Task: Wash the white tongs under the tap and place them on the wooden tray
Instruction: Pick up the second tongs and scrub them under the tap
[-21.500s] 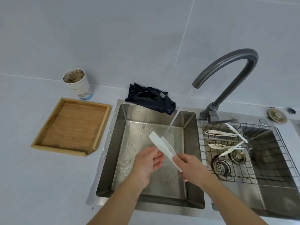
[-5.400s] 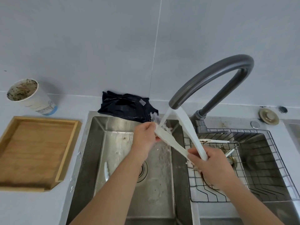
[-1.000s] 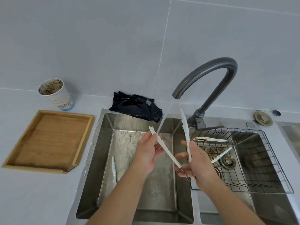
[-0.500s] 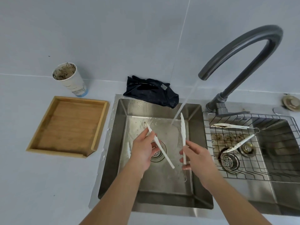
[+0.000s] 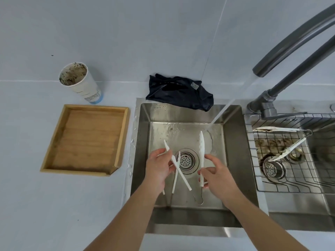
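Over the drain of the left sink basin (image 5: 140, 142) I hold a pair of white tongs (image 5: 178, 169) spread wide in a V. My left hand (image 5: 158, 167) pinches the left arm. My right hand (image 5: 216, 176) grips the right arm, which points up toward the water stream (image 5: 222, 110). The near ends sit close together above a metal loop. Water runs from the dark tap (image 5: 282, 51) and lands just beyond the right arm's tip. The wooden tray (image 5: 87, 138) on the counter to the left holds nothing.
A second pair of white tongs (image 5: 175, 182) lies on the basin floor under my left hand. Two dirty tongs (image 5: 288, 151) rest on the wire rack (image 5: 293, 185) over the right basin. A dark cloth (image 5: 181, 93) and a soiled paper cup (image 5: 79, 82) sit behind.
Both hands have come down toward the basin floor with the tongs. The arms are spread wider and now sit below and clear of the stream.
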### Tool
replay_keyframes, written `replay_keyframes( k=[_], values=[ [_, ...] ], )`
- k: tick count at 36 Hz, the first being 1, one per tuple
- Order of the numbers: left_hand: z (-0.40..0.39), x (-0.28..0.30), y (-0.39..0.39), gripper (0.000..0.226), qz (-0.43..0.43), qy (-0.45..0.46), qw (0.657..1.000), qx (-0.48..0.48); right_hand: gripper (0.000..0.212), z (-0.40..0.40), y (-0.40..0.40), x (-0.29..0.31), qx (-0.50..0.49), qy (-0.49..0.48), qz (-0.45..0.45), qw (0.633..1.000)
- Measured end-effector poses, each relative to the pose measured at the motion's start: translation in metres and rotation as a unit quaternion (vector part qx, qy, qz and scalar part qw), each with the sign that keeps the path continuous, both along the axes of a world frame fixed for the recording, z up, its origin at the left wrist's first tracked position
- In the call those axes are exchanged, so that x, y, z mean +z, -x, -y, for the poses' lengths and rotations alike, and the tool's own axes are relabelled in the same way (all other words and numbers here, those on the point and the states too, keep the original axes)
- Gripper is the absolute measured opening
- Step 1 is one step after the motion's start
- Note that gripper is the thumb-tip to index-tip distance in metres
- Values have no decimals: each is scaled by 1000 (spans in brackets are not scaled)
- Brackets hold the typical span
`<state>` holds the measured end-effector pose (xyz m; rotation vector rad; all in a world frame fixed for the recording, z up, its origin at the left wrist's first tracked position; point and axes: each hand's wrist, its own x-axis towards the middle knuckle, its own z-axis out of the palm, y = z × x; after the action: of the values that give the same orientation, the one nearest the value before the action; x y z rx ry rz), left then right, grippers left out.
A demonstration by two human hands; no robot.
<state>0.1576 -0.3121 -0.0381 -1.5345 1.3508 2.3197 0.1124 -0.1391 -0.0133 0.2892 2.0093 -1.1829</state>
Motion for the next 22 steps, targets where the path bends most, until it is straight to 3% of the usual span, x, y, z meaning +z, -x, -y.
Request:
replay_keyframes(
  k=[7,22],
  values=[
    [7,-21,2,14,52,3,998,-32,45,12,-7,-28,27,-38,20,999],
    [20,-62,3,12,126,27,989,-77,46,24,-13,-75,-69,20,126,989]
  ],
)
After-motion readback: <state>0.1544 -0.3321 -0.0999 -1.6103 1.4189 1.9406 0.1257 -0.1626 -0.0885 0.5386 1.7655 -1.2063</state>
